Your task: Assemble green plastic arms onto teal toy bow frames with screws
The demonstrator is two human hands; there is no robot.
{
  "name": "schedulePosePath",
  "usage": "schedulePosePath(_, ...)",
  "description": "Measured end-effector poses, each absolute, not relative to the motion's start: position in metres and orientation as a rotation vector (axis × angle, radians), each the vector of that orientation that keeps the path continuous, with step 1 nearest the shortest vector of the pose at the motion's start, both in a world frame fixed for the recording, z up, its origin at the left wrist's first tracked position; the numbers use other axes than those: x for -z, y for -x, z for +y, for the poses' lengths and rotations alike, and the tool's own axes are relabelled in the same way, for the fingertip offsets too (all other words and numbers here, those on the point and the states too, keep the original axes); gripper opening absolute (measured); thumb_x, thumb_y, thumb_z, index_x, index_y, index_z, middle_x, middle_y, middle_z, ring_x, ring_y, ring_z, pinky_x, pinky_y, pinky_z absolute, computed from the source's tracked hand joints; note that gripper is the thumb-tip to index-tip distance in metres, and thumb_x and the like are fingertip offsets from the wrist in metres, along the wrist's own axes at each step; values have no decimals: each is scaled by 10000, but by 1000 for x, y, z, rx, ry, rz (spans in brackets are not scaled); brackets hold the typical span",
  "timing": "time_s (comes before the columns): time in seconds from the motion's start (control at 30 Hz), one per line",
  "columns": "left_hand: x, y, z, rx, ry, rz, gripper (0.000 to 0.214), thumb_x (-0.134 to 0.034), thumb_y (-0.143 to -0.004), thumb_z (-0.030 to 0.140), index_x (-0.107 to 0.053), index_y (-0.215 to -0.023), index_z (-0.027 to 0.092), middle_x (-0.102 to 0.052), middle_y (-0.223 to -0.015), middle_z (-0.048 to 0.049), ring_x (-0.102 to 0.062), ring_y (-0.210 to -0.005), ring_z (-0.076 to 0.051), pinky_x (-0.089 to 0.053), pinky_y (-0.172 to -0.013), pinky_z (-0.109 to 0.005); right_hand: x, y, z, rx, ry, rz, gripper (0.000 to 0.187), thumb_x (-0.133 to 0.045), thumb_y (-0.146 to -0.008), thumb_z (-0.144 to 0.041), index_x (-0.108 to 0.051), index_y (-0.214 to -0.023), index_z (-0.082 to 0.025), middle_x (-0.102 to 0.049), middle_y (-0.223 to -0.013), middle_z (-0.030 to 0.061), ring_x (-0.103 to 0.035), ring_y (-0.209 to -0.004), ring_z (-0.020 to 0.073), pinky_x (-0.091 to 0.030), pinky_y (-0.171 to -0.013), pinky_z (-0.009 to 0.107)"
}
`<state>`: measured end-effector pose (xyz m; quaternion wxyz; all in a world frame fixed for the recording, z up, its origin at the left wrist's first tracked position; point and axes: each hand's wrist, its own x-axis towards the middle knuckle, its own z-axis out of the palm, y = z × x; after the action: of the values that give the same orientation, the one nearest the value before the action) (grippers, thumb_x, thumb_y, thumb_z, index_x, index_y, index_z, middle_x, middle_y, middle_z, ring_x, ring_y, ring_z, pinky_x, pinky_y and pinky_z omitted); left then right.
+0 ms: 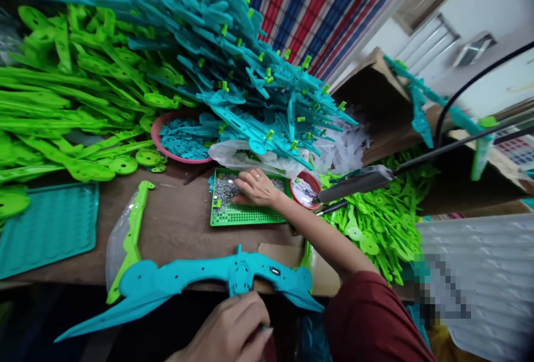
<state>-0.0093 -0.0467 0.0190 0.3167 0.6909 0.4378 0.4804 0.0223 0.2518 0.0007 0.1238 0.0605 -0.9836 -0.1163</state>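
My left hand (233,328), at the bottom middle, is closed around the grip of a teal plastic toy bow (187,273). The bow lies crosswise at the table's front edge, with a bright green limb (132,234) standing up at its left end and another green part partly hidden by my right forearm. Over a green perforated basket (250,217), my right hand (256,187) reaches down to a heap of small metal screws (225,184). Its fingers are bent, with thumb and fingertips apart; nothing shows between them. A small green piece (216,203) sits in the basket.
Teal bow parts (233,62) pile high behind, beside green parts (62,106). A pink basin (155,134) holds teal pieces; a red basket (320,181) holds small whitish pieces. A grey-wrapped tool (359,181) juts in from the right. A teal tray (50,228) lies left.
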Motion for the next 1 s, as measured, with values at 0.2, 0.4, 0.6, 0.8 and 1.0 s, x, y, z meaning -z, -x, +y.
schedulePosePath(0.2, -29, 24, -31, -1211, -1292, 1237, 123, -557, -907, 205, -584, -787, 204, -651, -788, -4, -630, -748, -134, -506, -699, -257, -11, -32, 252, 250, -20, -2886, 339, -472, -1017, -466, -584, -1152, -176, -644, -1133, 141, -560, -975, 249, -478, -850, 438)
schedulePosePath(0.4, -30, 62, -6, -1094, -669, 1180, 384, -747, -785, 467, -667, -1026, 178, -791, -953, -77, -750, -941, -231, -596, -871, -357, -38, -101, 208, 193, 15, -2439, 268, -653, -901, -365, -561, -1140, -286, -600, -1037, 64, -577, -937, 237, -520, -772, 426)
schedulePosePath(0.6, -38, 67, 10, -1030, -1016, 1269, 276, -696, -826, 434, -719, -942, 185, -787, -955, -64, -744, -904, -223, -595, -833, -342, -68, -177, 190, 377, 617, -1536, 268, -567, -919, -459, -545, -1123, -287, -466, -992, 64, -567, -902, 238, -518, -752, 448)
schedulePosePath(0.8, -43, 30, 44, -754, -1510, 1317, 123, -639, -802, 286, -733, -791, 208, -739, -809, -18, -668, -763, -179, -485, -701, -267, -81, -163, 219, -620, 799, -1647, 598, -593, -849, -680, -483, -1251, -251, -596, -1163, 83, -658, -1040, 232, -577, -851, 429)
schedulePosePath(1.0, -43, 11, 63, -501, -1359, 1418, 41, -612, -677, 185, -646, -659, 199, -701, -640, 0, -646, -619, -175, -434, -591, -255, -87, -135, 214, -1186, 642, -1611, 471, -710, -787, -620, -549, -1007, -235, -693, -897, 2, -695, -684, 137, -587, -655, 297)
